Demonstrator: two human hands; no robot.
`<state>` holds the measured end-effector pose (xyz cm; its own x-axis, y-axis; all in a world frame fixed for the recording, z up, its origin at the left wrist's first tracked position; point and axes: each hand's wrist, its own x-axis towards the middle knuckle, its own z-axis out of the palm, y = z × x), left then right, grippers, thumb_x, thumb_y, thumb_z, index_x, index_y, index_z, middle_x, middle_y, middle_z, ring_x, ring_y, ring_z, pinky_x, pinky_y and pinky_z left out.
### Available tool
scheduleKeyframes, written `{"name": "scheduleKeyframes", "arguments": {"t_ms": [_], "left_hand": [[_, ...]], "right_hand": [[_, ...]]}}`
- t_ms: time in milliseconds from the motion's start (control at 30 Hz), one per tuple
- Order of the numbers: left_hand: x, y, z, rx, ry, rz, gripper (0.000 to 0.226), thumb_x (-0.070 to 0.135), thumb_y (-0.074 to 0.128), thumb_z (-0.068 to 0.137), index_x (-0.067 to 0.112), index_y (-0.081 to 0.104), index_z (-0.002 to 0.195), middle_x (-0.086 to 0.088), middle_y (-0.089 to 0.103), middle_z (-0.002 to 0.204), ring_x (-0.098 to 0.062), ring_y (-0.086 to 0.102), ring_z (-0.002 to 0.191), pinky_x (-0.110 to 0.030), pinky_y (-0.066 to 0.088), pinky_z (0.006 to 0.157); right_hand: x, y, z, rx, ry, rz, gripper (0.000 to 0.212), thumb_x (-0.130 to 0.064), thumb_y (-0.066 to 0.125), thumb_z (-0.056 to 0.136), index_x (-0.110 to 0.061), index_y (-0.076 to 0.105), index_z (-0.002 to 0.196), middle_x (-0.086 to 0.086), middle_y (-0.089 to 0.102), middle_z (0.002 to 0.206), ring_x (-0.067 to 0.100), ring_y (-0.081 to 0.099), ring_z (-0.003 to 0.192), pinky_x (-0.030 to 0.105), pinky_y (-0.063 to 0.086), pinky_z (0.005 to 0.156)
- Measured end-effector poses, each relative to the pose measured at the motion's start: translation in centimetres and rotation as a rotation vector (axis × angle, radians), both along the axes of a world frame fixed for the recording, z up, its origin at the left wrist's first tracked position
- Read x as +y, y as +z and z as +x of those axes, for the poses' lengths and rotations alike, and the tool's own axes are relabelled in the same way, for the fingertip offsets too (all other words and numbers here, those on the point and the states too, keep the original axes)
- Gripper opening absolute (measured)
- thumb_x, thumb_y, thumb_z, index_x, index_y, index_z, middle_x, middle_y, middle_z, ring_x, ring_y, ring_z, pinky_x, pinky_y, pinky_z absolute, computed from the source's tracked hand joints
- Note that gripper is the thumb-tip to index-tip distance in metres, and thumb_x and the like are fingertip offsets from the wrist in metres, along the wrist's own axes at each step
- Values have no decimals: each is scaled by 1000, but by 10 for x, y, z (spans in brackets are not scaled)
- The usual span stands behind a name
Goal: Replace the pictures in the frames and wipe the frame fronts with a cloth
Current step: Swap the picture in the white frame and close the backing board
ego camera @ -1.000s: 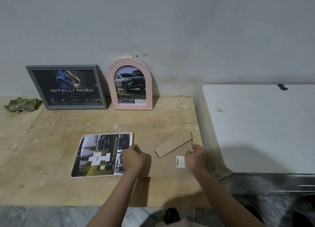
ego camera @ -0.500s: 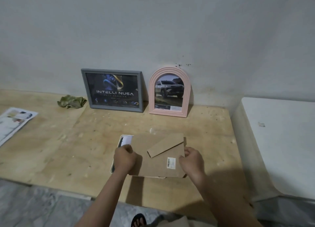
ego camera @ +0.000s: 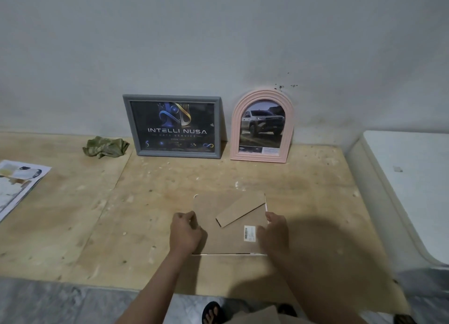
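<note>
Backing board (ego camera: 230, 224): lower centre of the picture, flat on the wooden table (ego camera: 97, 214), brown side up; it covers a frame lying face down, of which only a thin white edge shows along the near and right sides.
Stand flap (ego camera: 240, 213): a folded card strip lying aslant on the board, with a white barcode label (ego camera: 249, 233) just below and right of it.
Left hand (ego camera: 185, 231): at the board's left edge, fingers curled over that edge, gripping it.
Right hand (ego camera: 273, 229): blurred, at the board's right edge; it seems to hold the edge, but how the fingers lie cannot be told.
Handling, board: judged light, thin and fairly stiff, apt to bend or crease if pressed mid-panel; best held by opposite edges, as here.
Handling, frame beneath: its front, if glazed, is probably fragile; lift by the rim, not by the flap.
Grey frame (ego camera: 173, 126): centre, upright against the wall, holding a dark poster.
Pink frame (ego camera: 262, 126): arched, just right of the grey one, upright, holding a picture of a truck.
Cloth (ego camera: 105, 146): green, crumpled, just left of the grey frame, untouched.
Loose print (ego camera: 17, 185): left edge of the picture.
Count: frames three (two upright, one under the board); boards one; cloths one; loose prints one; hands two.
</note>
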<state>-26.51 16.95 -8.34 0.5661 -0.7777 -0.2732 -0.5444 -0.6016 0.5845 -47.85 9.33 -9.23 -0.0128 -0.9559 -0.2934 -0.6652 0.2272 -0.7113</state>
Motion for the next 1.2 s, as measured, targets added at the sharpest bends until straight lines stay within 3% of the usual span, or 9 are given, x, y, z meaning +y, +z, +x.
{"name": "scheduleKeyframes", "arguments": {"t_ms": [100, 200, 367, 433, 600, 733, 900, 1033, 1200], "left_hand": [[2, 2, -4, 19, -25, -33, 37, 9, 63, 79, 2, 62, 116, -15, 51, 109, -30, 56, 101, -28, 42, 86], [4, 3, -8, 49, -45, -62, 45, 9, 64, 82, 3, 58, 126, -12, 50, 114, -27, 56, 102, -21, 38, 85], [8, -1, -1, -39, -145, -87, 36, 11, 64, 80, 2, 66, 115, -13, 55, 107, -31, 58, 97, -29, 44, 81], [10, -4, 2, -92, -204, -94, 32, 14, 61, 80, 4, 69, 109, -14, 55, 105, -34, 57, 94, -32, 47, 77], [9, -10, 7, -204, -343, -88, 40, 26, 43, 79, 8, 69, 104, -14, 52, 112, -36, 52, 99, -36, 53, 68], [7, -9, 19, -275, -521, -36, 41, 27, 51, 84, 9, 65, 117, -11, 43, 145, -37, 46, 121, -41, 49, 88], [6, -11, 33, -295, -637, -7, 51, 40, 55, 75, 9, 68, 113, -12, 51, 140, -33, 56, 118, -35, 49, 91], [2, -10, 35, -371, -700, 1, 62, 50, 41, 74, 9, 69, 112, -7, 57, 135, -27, 62, 111, -34, 51, 86], [3, -4, 31, -506, -816, 150, 70, 53, 40, 88, 10, 39, 143, -3, 25, 156, -24, 39, 133, -39, 31, 104]], "right_hand": [[6, 2, 1, 17, -17, -22, 46, -5, 54, 73, 1, 60, 118, 22, 55, 113, 34, 52, 107, 27, 36, 86], [10, 0, 2, 9, -63, -58, 48, 3, 58, 75, 0, 58, 122, 20, 56, 113, 33, 52, 106, 26, 35, 88], [9, 2, -8, -106, -210, -36, 36, 3, 66, 69, -6, 67, 103, 11, 66, 93, 29, 62, 90, 27, 43, 77], [5, 3, -15, -144, -255, 32, 32, 1, 69, 72, -6, 68, 103, 9, 68, 94, 26, 64, 91, 27, 45, 79], [-2, 0, -21, -119, -152, 74, 24, -2, 69, 74, -10, 72, 96, 5, 71, 89, 17, 62, 80, 25, 47, 74], [-6, 0, -27, -133, -75, 87, 24, -2, 74, 70, -17, 70, 88, 2, 71, 85, 20, 66, 81, 36, 54, 81], [-4, 6, -35, -152, 11, 101, 27, 4, 74, 70, -15, 68, 89, -1, 67, 81, 13, 62, 71, 28, 53, 70], [-4, 7, -38, -153, 45, 102, 27, 4, 72, 73, -16, 66, 90, -8, 64, 77, 6, 59, 68, 25, 48, 71], [-3, 7, -37, -110, 110, 83, 34, 4, 77, 65, -22, 64, 82, -9, 66, 78, 9, 61, 67, 30, 52, 71]]}}
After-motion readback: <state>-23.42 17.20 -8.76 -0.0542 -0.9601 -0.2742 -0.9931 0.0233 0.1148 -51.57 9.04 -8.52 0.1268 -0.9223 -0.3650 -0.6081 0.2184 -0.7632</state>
